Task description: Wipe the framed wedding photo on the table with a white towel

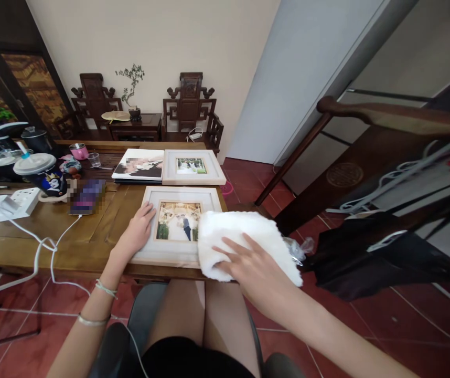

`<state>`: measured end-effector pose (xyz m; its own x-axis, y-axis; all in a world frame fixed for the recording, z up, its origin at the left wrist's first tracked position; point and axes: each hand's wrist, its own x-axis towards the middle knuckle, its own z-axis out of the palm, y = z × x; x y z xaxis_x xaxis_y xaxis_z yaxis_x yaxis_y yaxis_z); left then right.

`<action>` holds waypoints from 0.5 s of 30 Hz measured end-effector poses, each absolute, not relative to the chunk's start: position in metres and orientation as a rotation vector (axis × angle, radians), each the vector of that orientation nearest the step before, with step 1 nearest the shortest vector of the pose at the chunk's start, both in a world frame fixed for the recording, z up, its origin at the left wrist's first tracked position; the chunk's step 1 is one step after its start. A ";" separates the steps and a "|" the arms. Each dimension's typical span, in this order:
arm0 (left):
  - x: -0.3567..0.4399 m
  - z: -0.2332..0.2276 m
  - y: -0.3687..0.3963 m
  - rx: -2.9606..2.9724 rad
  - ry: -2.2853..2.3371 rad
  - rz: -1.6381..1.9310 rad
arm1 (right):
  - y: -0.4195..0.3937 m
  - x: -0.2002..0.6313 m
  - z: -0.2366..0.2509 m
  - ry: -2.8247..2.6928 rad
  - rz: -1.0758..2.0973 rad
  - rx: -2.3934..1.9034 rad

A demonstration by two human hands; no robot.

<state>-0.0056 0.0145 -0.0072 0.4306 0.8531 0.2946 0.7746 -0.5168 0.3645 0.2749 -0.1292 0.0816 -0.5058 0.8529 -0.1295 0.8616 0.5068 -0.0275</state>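
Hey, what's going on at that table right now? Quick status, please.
Left hand flat on near picture frame, open. Right hand pressing white cloth over frame's right side. Second frame and photo book lie behind, apart.

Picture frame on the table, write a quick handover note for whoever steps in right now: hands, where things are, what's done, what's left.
Left hand: flat and open on the left border of the near picture frame, steadying it.
Right hand: open, palm pressed on the white cloth, which lies over the frame's right side and reaches past the table edge.
Second frame and a photo print lie further back, side by side, untouched.
Done: near frame is flat, cloth is on it.
Left: how much is wiped cannot be told; left half of the glass is uncovered, the back two look unattended.
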 end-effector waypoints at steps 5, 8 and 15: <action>-0.008 -0.008 0.017 2.550 1.385 0.640 | -0.115 0.284 0.073 2.537 0.017 1.647; -0.011 -0.011 0.019 2.545 1.366 0.668 | -0.082 0.282 0.069 2.531 0.105 1.684; -0.011 -0.009 0.019 2.516 1.343 0.702 | -0.014 0.284 0.056 2.569 0.312 1.740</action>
